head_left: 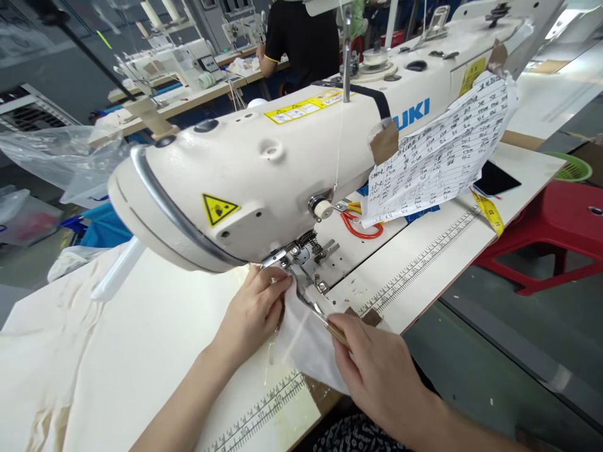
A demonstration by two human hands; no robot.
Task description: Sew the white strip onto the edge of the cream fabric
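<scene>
Had white fabric just below the centre of the frame, with the left hand at its upper left edge, fingers bunched, any pinch too hidden to tell. Gripped a wooden-handled tool in the right hand over the fabric's right side, metal end angled up-left toward the sewing machine. Farther out, had red-handled scissors on the table right of centre and a handwritten sheet against the machine, upper right.

The cloth is white, the stool red
</scene>
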